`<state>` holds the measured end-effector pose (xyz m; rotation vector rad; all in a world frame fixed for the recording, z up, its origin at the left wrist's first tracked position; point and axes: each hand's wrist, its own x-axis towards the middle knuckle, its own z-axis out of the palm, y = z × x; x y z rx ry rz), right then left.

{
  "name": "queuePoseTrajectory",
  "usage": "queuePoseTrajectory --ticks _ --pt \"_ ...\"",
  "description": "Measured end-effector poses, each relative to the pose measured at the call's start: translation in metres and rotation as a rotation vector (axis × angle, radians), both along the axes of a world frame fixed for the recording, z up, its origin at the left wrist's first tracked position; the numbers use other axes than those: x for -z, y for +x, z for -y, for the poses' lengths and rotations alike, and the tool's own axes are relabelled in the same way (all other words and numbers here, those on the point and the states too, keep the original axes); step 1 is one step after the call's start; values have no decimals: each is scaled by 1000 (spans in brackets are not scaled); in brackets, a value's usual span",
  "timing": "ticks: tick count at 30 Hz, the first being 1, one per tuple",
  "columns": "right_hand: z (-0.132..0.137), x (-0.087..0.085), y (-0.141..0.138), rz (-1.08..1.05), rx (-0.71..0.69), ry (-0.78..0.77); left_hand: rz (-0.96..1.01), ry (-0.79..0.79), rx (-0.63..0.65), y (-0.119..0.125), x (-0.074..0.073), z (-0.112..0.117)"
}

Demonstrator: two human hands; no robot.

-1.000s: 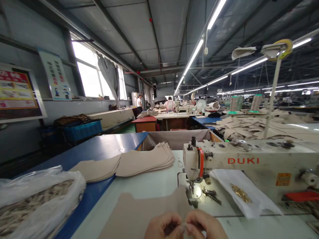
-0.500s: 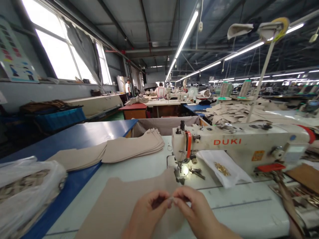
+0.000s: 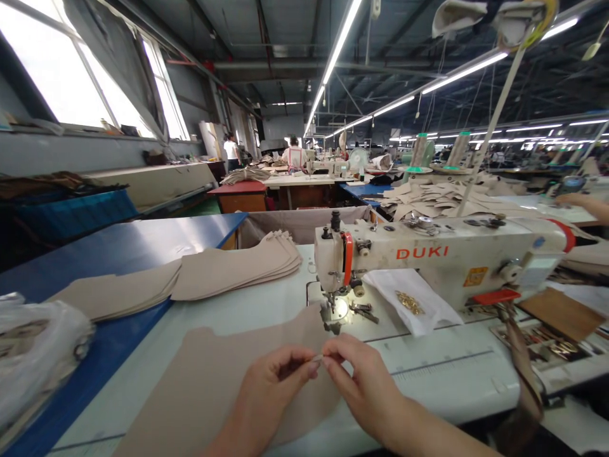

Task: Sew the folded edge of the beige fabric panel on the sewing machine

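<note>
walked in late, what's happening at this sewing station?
A person is at a DUKI sewing machine. Their left hand and right hand meet fingertip to fingertip, pinching a small pale item that is too small to identify. They hold it just above a beige cut piece lying flat on the table in front of the needle. A stack of beige pieces lies further left. A white bag with small gold parts on it lies under the machine arm.
</note>
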<state>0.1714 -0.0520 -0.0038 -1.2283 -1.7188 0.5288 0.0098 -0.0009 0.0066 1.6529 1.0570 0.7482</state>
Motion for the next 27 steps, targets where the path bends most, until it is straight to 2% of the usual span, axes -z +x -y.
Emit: queuePoseTrajectory --ticks 5,8,9,11,13,15,20,27 --pt "0 7 5 -17 43 -104 -68 -49 63 -7 0 -7" --pt "-1 10 11 -38 86 -183 -137 -34 130 -12 0 -23" --pt "-1 10 14 -51 95 -213 -172 13 136 -12 2 -31" --pt "-1 9 20 -84 98 -274 -266 213 125 -10 7 -48" --pt "-2 8 25 -119 92 -335 -380 463 131 -5 17 -63" --pt "-3 8 31 -153 94 -379 -484 629 178 0 29 -71" --pt "-17 10 39 -244 122 -523 -595 746 277 5 51 -66" --pt "-72 8 24 -295 121 -779 -515 799 245 -1 55 -59"
